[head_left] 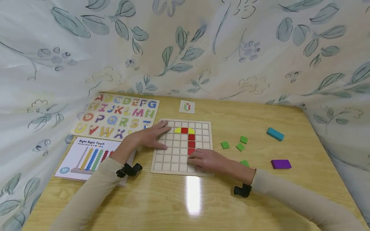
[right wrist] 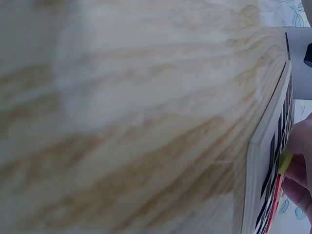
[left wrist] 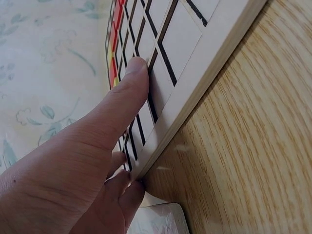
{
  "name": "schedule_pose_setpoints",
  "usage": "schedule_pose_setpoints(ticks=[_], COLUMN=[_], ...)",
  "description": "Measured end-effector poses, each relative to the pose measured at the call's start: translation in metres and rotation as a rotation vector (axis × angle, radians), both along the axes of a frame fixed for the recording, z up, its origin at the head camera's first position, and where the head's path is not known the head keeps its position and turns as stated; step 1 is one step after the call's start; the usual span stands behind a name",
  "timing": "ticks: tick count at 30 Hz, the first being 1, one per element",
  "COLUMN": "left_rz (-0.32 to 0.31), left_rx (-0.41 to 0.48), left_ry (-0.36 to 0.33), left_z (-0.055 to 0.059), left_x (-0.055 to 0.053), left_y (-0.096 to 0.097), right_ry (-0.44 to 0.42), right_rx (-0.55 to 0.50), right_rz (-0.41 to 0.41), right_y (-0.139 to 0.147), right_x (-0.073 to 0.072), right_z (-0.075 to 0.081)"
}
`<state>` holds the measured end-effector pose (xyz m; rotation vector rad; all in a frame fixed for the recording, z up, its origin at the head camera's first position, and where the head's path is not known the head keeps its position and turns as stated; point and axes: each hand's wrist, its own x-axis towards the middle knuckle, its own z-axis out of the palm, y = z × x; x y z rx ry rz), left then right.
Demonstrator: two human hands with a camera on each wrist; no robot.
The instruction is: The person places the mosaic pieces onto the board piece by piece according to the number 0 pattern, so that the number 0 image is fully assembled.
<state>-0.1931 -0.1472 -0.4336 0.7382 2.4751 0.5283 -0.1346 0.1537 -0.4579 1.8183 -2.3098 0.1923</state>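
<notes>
A wooden grid board (head_left: pixel 170 159) lies on the table. Near its top, a red square tile (head_left: pixel 184 130) sits between two yellow curved tiles (head_left: pixel 178 130). A column of red square tiles (head_left: pixel 191 144) runs down from there. My right hand (head_left: pixel 208 160) is over the board's lower right, just below that column, pinching a small yellow tile (right wrist: pixel 285 161) between thumb and fingers. With fingers spread, my left hand (head_left: pixel 150 136) rests on the board's left side. Its thumb (left wrist: pixel 134 80) lies across the squares, and the other fingers are at the edge.
Several green square tiles (head_left: pixel 225 145) lie right of the board, one partly behind the right wrist. Farther right are a blue block (head_left: pixel 275 134) and a purple block (head_left: pixel 281 164). A small pattern card (head_left: pixel 187 106) lies behind the board. Leftward are an alphabet board (head_left: pixel 115 117) and a bead-toy box (head_left: pixel 86 157).
</notes>
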Motion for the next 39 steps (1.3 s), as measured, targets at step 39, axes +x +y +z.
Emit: schedule_pose_setpoints(ticks=[39], left_rz=[0.007], left_rx=[0.002], left_ry=[0.041], left_z=[-0.0027], left_x=[0.0014], left_y=[-0.0001], right_ry=[-0.172], right_rx=[-0.097], right_rz=[-0.162], right_y=[-0.0015], right_x=[0.0054], right_z=[-0.0023])
